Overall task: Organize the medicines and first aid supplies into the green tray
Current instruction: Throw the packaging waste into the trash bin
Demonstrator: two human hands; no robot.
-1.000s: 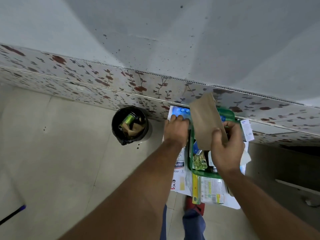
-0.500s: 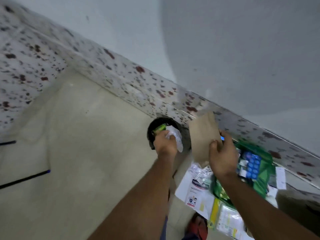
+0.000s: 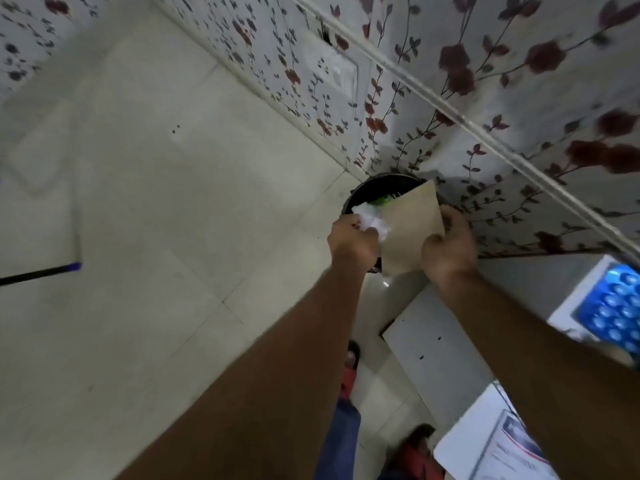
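My left hand (image 3: 351, 239) grips a crumpled white wrapper (image 3: 371, 219) over the black bin (image 3: 375, 188). Beside it, my right hand (image 3: 448, 247) holds a brown paper envelope (image 3: 410, 230) upright, partly covering the bin's mouth. A green item (image 3: 382, 201) shows inside the bin. A blue blister pack (image 3: 614, 310) on a white box lies at the right edge. The green tray is out of view.
The bin stands on the pale tiled floor against a flowered wall panel (image 3: 485, 98). A white sheet (image 3: 433, 344) and a printed packet (image 3: 512, 448) lie lower right. My red footwear (image 3: 348, 372) is below. A dark stick with a blue tip (image 3: 41, 273) lies at left.
The view swung left, away from the tray and toward the bin. Both hands moved over the bin, the left carrying the white wrapper and the right the brown envelope.
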